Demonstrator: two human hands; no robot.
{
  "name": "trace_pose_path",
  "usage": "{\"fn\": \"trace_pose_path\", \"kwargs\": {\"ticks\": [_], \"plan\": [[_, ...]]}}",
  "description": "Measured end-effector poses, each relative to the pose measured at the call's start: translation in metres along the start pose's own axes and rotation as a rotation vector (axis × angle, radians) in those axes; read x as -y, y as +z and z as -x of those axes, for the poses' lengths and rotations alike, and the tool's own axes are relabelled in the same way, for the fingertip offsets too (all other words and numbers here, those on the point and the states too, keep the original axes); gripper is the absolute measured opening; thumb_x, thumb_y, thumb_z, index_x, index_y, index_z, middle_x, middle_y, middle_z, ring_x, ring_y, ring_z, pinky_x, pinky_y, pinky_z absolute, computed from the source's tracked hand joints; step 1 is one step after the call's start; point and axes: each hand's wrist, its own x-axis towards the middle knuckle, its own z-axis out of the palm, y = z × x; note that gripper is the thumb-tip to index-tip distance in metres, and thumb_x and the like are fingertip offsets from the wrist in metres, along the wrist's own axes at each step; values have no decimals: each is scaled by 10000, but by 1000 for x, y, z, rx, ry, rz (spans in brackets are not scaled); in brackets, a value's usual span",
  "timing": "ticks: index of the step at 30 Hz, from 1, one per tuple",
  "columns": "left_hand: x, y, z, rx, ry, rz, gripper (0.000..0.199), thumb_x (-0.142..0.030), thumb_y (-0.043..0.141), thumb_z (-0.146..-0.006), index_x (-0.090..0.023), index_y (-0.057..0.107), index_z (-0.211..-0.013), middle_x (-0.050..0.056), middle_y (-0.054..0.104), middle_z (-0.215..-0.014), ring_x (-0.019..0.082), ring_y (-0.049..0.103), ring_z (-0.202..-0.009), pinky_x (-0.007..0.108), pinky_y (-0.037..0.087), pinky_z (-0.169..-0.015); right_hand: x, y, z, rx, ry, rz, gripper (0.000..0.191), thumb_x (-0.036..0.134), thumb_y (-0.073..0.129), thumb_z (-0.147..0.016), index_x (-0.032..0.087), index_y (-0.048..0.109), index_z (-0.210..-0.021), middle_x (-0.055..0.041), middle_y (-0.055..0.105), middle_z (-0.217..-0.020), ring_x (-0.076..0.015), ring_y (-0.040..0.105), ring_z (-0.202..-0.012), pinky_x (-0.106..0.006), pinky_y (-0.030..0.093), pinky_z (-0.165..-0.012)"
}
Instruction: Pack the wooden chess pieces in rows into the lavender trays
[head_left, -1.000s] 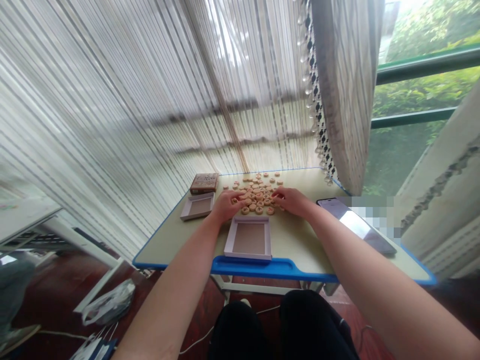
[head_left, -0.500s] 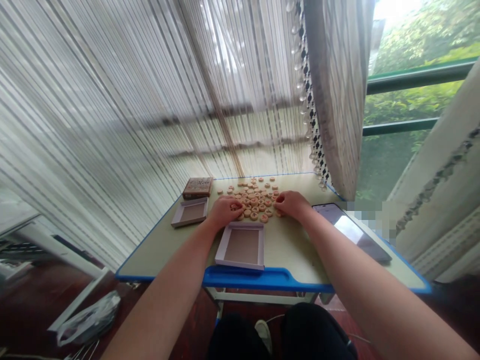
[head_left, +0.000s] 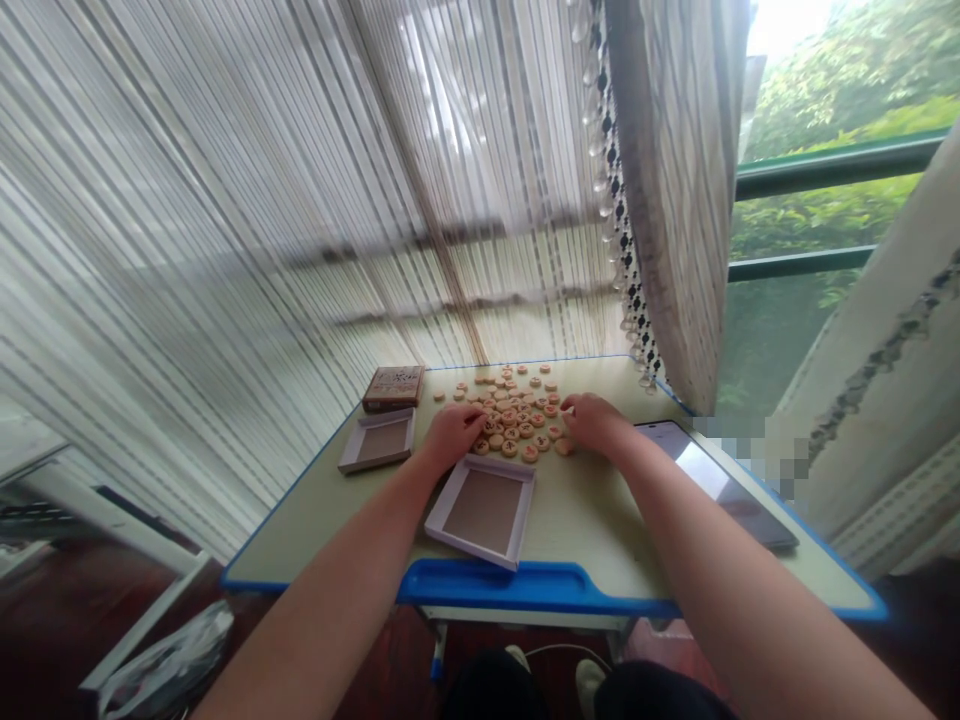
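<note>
A loose heap of round wooden Chinese chess pieces [head_left: 511,418] with dark and red characters is spread over the table. My left hand [head_left: 454,432] rests at the heap's left edge, fingers closed and touching pieces there. At the right edge is my right hand [head_left: 596,422], its thumb and fingers bent together. Whatever either hand pinches is hidden or too small to make out. A shallow, open box tray [head_left: 484,508] lies in front of the heap, between my forearms, turned slightly askew.
On the left stand a second shallow tray [head_left: 377,440] and a brown printed box [head_left: 394,387]. A tablet-like device [head_left: 716,485] lies beside my right forearm. The table [head_left: 307,520] has a blue edge; a string curtain [head_left: 300,200] hangs behind it.
The front tray has turned slightly askew. My right hand has drawn a little away from the heap, and a piece below it shows more fully. The whole view has shifted slightly.
</note>
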Motion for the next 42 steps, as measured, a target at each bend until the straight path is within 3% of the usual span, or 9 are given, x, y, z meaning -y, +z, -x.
{"fn": "trace_pose_path", "kwargs": {"ticks": [8, 14, 18, 21, 25, 28, 31, 35, 42], "plan": [[-1, -9, -1, -5, 36, -35, 240, -334, 527, -774, -176, 702, -823, 30, 689, -802, 152, 585, -769, 248, 420, -735, 12, -19, 21, 346, -24, -115, 271, 293, 603, -628, 175, 647, -868, -42, 666, -803, -164, 579, -686, -230, 376, -537], [-7, -11, 1, 124, 137, 117, 255, -377, 576, -739, -210, 713, -874, 14, 674, -765, 123, 583, -719, 210, 426, -686, 14, -13, 22, 238, -91, -75, 266, 224, 603, -615, 189, 649, -875, -34, 667, -832, -155, 573, -695, -219, 376, -549], [-4, -14, 4, 85, 70, 132, 281, -336, 548, -754, -198, 696, -948, 22, 686, -824, 132, 594, -758, 218, 438, -718, 18, -15, 22, 131, -159, -80, 260, 136, 576, -620, 198, 682, -850, -25, 674, -856, -144, 573, -713, -214, 386, -599], [3, -18, 6, 10, -34, 71, 299, -282, 551, -729, -188, 683, -981, 27, 689, -865, 142, 593, -784, 233, 443, -747, 18, -19, 25, 204, -197, -82, 220, 138, 583, -614, 204, 697, -789, -17, 678, -813, -139, 570, -665, -219, 380, -574], [13, -20, 8, 91, -13, 37, 213, -277, 589, -681, -181, 724, -815, 25, 676, -792, 152, 587, -786, 246, 445, -771, 16, -22, 29, 327, -205, -101, 162, 175, 583, -624, 209, 702, -730, -11, 670, -718, -147, 572, -631, -229, 372, -538], [19, -17, 10, 151, 50, 99, 230, -232, 582, -675, -190, 723, -851, 25, 659, -833, 137, 584, -789, 232, 443, -786, 23, -14, 29, 217, -229, -152, 185, 211, 552, -674, 208, 708, -774, -29, 671, -787, -161, 582, -686, -243, 403, -596], [23, -14, 12, 168, 40, 146, 271, -178, 570, -663, -193, 713, -893, 23, 641, -891, 117, 581, -780, 213, 444, -776, 39, 2, 28, -8, -432, -225, 251, 243, 497, -756, 237, 705, -895, -33, 637, -1018, -180, 560, -905, -274, 398, -807], [25, -13, 12, 153, 31, 95, 234, -279, 626, -659, -178, 708, -853, 22, 645, -834, 121, 568, -725, 219, 447, -694, 61, 18, 28, 3, -641, -203, 325, 353, 396, -853, 296, 663, -1028, -5, 607, -1121, -202, 494, -1041, -353, 313, -941], [24, -12, 11, 76, 82, 75, 237, -367, 588, -732, -172, 703, -802, 38, 658, -838, 138, 583, -781, 234, 441, -741, 60, 19, 21, -76, -531, -117, 354, 376, 378, -864, 225, 696, -901, -34, 654, -1017, -193, 515, -1004, -310, 334, -905]]}}
